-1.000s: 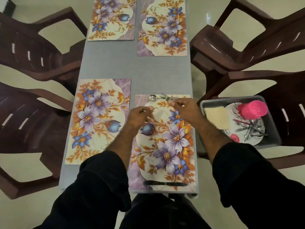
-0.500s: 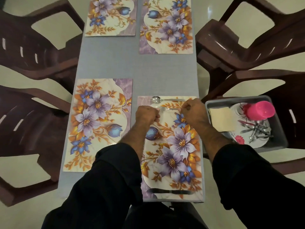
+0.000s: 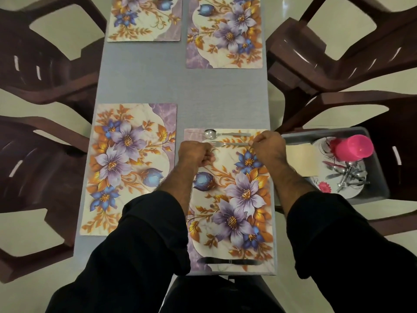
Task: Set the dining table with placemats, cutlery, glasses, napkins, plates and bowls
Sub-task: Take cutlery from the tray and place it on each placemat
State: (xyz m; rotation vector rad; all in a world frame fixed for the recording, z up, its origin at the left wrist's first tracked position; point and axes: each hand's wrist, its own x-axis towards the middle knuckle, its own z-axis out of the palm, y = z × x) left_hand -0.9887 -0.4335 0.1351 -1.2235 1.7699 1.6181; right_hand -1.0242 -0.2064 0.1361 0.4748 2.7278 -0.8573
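Since the earlier frames the fork [image 3: 226, 144] has separated from the spoon [image 3: 225, 133]: the two lay bunched together at the far edge of the near right placemat [image 3: 230, 199], and the fork now lies as a second line just nearer the person, parallel to the spoon. Both hands have drawn slightly apart along it.

The left hand [image 3: 195, 154] is curled, knuckles up, its fingertips at the tine end; whether it actually pinches the tines cannot be told. The right hand [image 3: 267, 144] is closed at the handle end and appears to grip it.

Orientation: fork and spoon both run left to right across the bench [image 3: 158, 86], long axes parallel to the mat's far edge, heads to the person's left, handles to the right. A knife [image 3: 230, 260] lies along the near edge, also crosswise.

Judgement: cutlery for this one setting is nearly squared. The other three mats are bare, and the remaining items sit in the grey tub [image 3: 374, 177] on the right-hand chair.
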